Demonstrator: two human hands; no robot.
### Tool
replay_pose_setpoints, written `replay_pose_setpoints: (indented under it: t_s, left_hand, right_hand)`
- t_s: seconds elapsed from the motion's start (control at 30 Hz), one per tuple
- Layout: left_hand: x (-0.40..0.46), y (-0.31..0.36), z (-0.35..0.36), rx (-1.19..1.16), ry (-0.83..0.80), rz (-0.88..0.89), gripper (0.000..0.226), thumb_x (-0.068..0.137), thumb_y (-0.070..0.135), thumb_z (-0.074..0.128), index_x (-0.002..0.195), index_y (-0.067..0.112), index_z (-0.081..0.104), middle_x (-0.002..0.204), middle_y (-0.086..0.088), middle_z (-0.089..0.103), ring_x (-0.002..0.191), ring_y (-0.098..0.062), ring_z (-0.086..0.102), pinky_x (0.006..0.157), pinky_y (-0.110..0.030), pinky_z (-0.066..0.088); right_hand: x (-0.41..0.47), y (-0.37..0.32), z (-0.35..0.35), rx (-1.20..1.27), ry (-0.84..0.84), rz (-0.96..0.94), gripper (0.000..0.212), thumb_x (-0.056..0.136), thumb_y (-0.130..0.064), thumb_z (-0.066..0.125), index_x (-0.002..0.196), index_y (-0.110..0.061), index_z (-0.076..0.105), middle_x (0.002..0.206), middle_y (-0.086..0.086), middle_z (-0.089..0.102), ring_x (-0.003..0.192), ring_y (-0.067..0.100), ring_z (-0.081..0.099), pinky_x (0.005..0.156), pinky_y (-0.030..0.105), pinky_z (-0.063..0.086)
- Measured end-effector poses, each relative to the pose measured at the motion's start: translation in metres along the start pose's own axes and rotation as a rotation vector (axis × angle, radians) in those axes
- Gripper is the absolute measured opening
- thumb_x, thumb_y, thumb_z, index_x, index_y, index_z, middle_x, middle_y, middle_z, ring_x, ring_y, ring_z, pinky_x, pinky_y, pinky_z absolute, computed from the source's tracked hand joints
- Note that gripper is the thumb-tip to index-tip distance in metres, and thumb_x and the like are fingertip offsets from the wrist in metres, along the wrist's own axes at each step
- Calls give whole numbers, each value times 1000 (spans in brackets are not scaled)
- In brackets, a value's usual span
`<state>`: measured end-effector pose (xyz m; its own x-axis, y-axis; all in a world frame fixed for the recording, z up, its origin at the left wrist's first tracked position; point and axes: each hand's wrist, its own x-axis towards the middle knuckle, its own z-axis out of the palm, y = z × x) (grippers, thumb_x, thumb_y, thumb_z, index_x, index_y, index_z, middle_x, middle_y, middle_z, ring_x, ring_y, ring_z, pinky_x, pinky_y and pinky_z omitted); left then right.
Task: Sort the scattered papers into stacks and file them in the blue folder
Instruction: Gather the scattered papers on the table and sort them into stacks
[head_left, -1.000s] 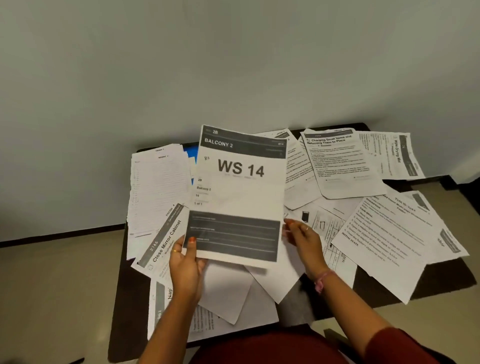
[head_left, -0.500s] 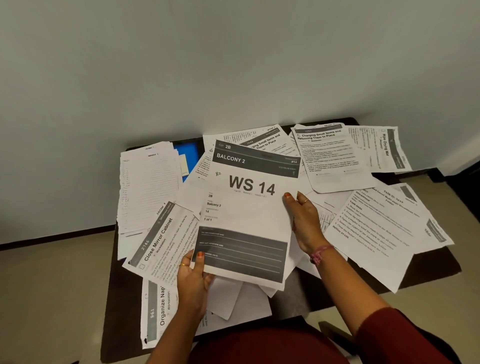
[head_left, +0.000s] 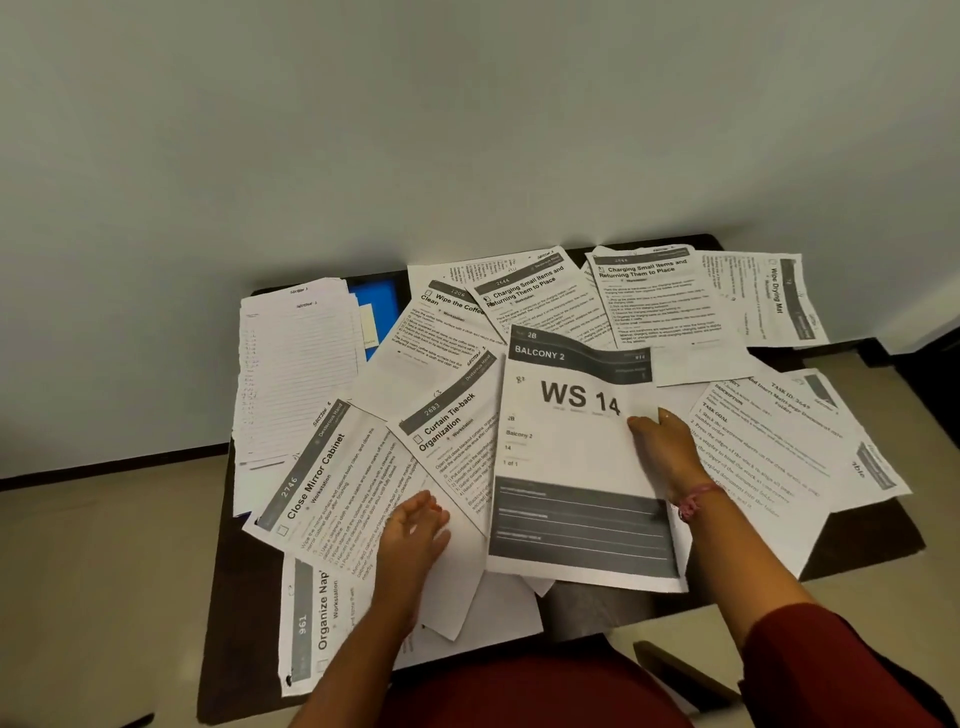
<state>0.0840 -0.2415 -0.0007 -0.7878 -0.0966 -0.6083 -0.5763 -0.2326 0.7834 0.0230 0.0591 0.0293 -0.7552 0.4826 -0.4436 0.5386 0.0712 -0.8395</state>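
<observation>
Head view: blue folder (head_left: 381, 306) under papers (head_left: 296, 364)

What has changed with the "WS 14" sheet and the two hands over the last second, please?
The white "WS 14" sheet came down from upright and right, onto the scattered papers. The left hand let go of it; the right hand now holds its right edge. The blue folder stayed put.

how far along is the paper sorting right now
Early. Nothing looks filed: the blue folder lies at the table's far left, mostly buried under lined sheets. In hand: the right hand rests on the WS 14 sheet, while the left hand lies open on the papers beside it. Left: printed sheets such as Close Mirror Cabinet and Curtain Tie-back lie fanned and overlapping, unstacked.
</observation>
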Motion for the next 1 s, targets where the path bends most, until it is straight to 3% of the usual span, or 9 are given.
replay_pose_setpoints:
  t_s: [0.1, 0.2, 0.23, 0.3, 0.4, 0.63, 0.8, 0.87, 1.0]
  left_hand:
    - [17, 8, 5, 49, 55, -9, 39, 93, 15, 60, 130, 8, 50, 123, -14, 58, 111, -24, 59, 96, -39, 50]
    - [34, 15, 12, 115, 51, -55, 47, 88, 18, 62, 128, -3, 47, 103, -22, 60, 84, -22, 58, 82, -34, 51]
    - [38, 17, 15, 107, 49, -77, 49, 87, 18, 63, 127, -5, 47, 100, -23, 61, 86, -28, 62, 82, -36, 52]
    - [44, 20, 20, 96, 45, -121, 38, 88, 19, 65, 117, -3, 54, 94, -18, 67, 92, -31, 65, 78, -38, 55]
    - [46, 27, 30, 81, 44, -129, 6, 92, 14, 61, 90, 9, 60, 65, 4, 65, 64, -11, 52, 60, -25, 41]
    - [43, 24, 37, 83, 2, -36, 19, 91, 13, 62, 110, 10, 60, 103, -5, 73, 91, -20, 71, 76, -36, 59]
    - [44, 20, 39, 113, 4, -13, 21, 94, 9, 57, 110, 23, 55, 105, 0, 70, 91, -17, 70, 76, -37, 59]
    - [44, 20, 40, 131, 6, -10, 21, 96, 10, 54, 112, 24, 53, 104, 2, 69, 89, -16, 70, 72, -34, 60]
    - [46, 23, 43, 146, 38, -9, 22, 98, 13, 50, 117, 24, 52, 104, -2, 69, 86, -19, 71, 69, -35, 60]
  right_hand:
    - [1, 6, -1, -111, -20, 11, 18, 90, -13, 50, 97, -10, 65, 97, 8, 69, 81, 19, 62, 66, 26, 48]
    - [2, 7, 3, -275, -132, -30, 16, 92, -15, 49, 100, -10, 63, 95, 5, 67, 78, 13, 60, 59, 23, 45]
    - [3, 7, 6, -319, -170, -44, 17, 93, -16, 49, 102, -10, 62, 95, 6, 67, 80, 15, 61, 59, 24, 46]
    - [5, 5, 12, -383, -216, -69, 17, 93, -19, 49, 104, -11, 61, 95, 5, 67, 82, 19, 63, 61, 25, 48]
    - [11, -2, 25, -411, -261, -102, 19, 94, -28, 51, 104, -16, 61, 94, 1, 68, 82, 16, 65, 61, 25, 50]
    - [31, -21, 59, -496, -340, -194, 30, 95, -30, 56, 99, -3, 67, 93, 8, 69, 76, 17, 62, 65, 22, 48]
    - [40, -29, 85, -500, -337, -204, 26, 93, -29, 59, 97, -4, 69, 90, 8, 70, 77, 21, 63, 68, 26, 50]
    - [40, -32, 94, -507, -327, -204, 27, 94, -28, 59, 104, -4, 66, 97, 8, 66, 82, 19, 60, 73, 29, 49]
    - [38, -38, 108, -558, -315, -264, 33, 92, -23, 61, 120, -6, 57, 109, 4, 57, 97, 18, 53, 79, 21, 40]
